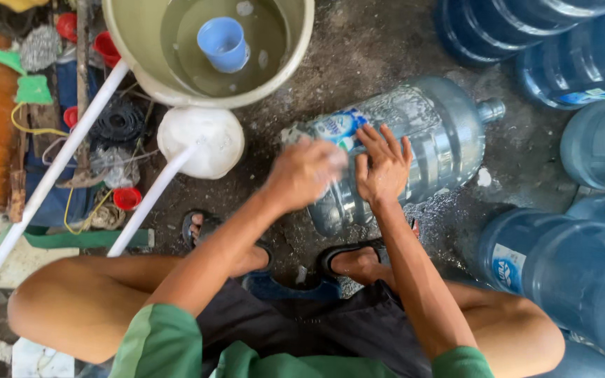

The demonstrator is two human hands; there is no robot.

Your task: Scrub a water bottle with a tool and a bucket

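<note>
A large clear-blue water jug (428, 129) lies on its side on the wet concrete, neck pointing right, soapy and wet. My left hand (307, 171) is closed and blurred against the jug's left part, over its label; whatever it holds is hidden. My right hand (384, 164) rests flat on the jug's middle with fingers spread. I am squatting, with my knees and sandalled feet just below the jug.
A beige bucket (301, 35) of water with a blue cup (224, 43) floating in it stands at the top. A white round container (208, 136) and white pipes (61, 168) lie left. Several blue jugs (568, 266) crowd the right side. Clutter and red caps fill the far left.
</note>
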